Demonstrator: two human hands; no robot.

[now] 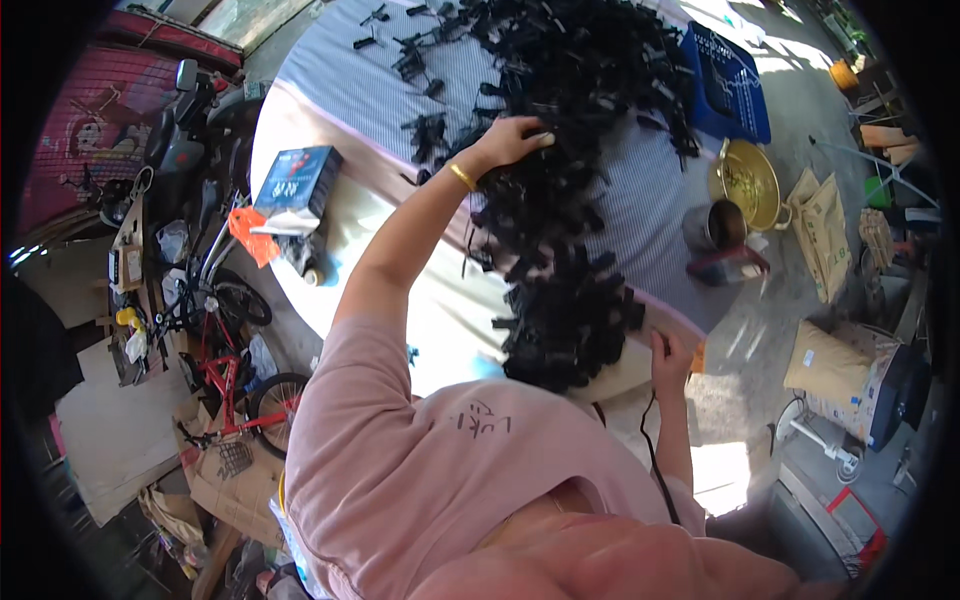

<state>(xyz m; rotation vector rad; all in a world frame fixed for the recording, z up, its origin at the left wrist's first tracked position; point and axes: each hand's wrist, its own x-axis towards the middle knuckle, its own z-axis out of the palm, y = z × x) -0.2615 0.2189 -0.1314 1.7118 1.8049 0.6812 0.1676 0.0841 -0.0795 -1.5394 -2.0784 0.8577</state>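
A large heap of small black pieces [600, 70], some with thin cords, spreads over the striped cloth. My left hand [510, 142], with a gold bracelet at the wrist, reaches over the middle of the heap. Its fingers are bent together among the black pieces; what they hold, if anything, cannot be made out. At the table's near right edge, my right hand [672, 358] is closed, and a black cord [655, 455] hangs down from it along the forearm. Close to that hand lies a denser cluster of black pieces [570, 325].
A blue box [297, 183] and an orange plastic bag [250, 236] lie at the table's left. To the right are a blue basket [728, 85], a yellow colander [775, 195] and a metal pot [716, 226]. A red bicycle [228, 385] stands on the left floor.
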